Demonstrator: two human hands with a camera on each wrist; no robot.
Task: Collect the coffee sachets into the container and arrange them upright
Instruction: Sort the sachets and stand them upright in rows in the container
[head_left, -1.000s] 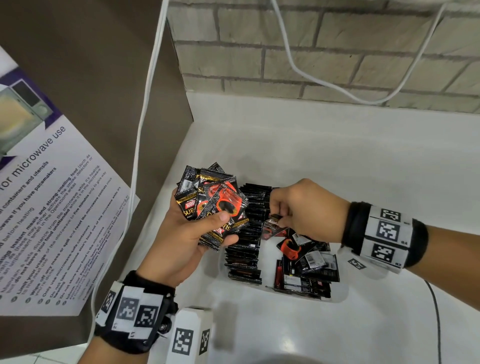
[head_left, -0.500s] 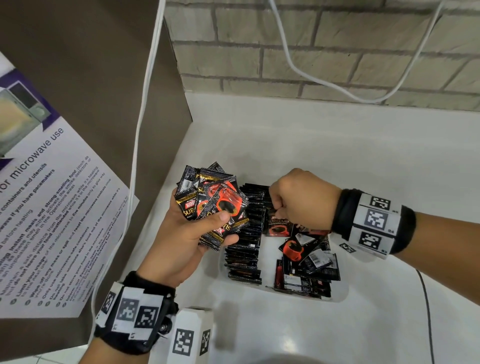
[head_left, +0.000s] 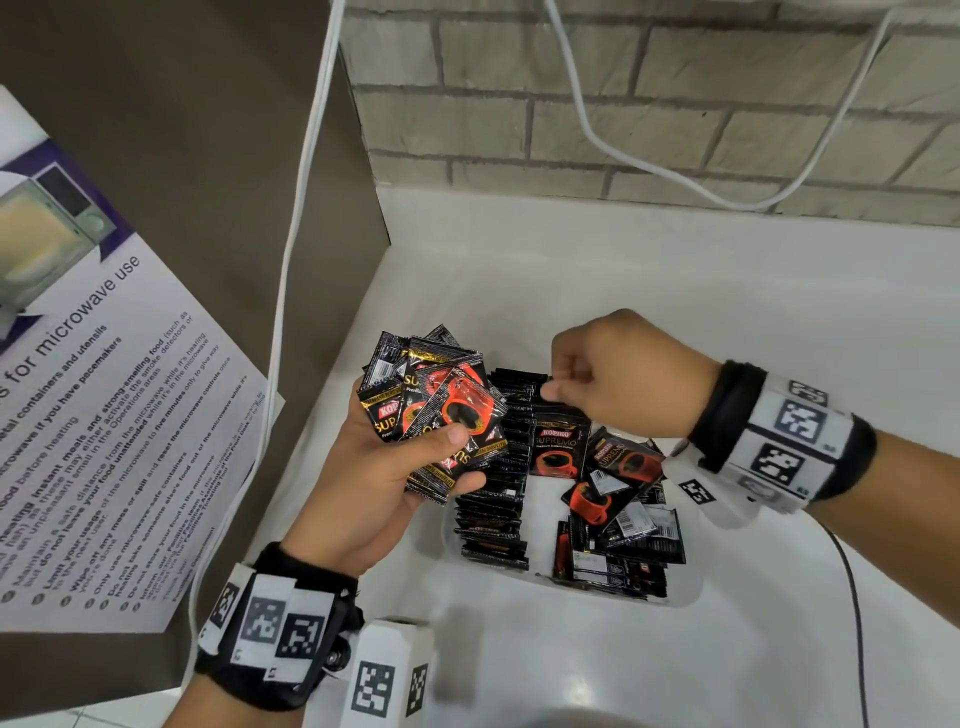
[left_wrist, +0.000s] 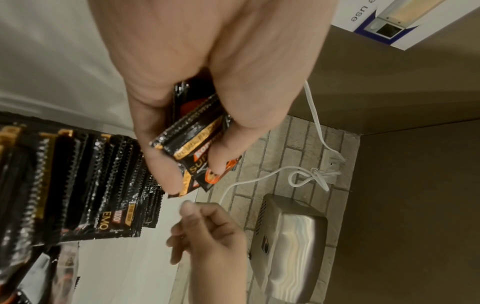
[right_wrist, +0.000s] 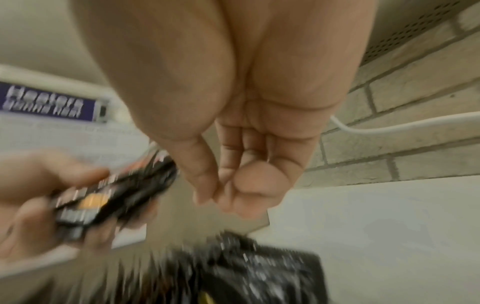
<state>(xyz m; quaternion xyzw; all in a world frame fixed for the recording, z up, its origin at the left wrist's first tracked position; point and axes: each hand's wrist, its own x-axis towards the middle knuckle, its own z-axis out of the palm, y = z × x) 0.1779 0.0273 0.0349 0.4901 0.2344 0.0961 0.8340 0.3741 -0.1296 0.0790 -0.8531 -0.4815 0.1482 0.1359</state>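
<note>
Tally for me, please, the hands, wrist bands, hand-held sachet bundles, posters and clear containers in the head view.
Hands: 2 (left hand, right hand)
Wrist bands: 2 (left wrist band, right wrist band)
Sachet bundles in hand: 1 (sachet bundle, held by the left hand)
Posters: 1 (poster)
Clear containers: 1 (container)
Total: 7

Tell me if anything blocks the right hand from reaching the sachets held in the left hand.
Nothing visible does. The right hand, fingers curled and holding nothing, hovers just right of the bunch of sachets gripped by the left hand. Only open air lies between them, above the upright row of sachets in the container.
</note>
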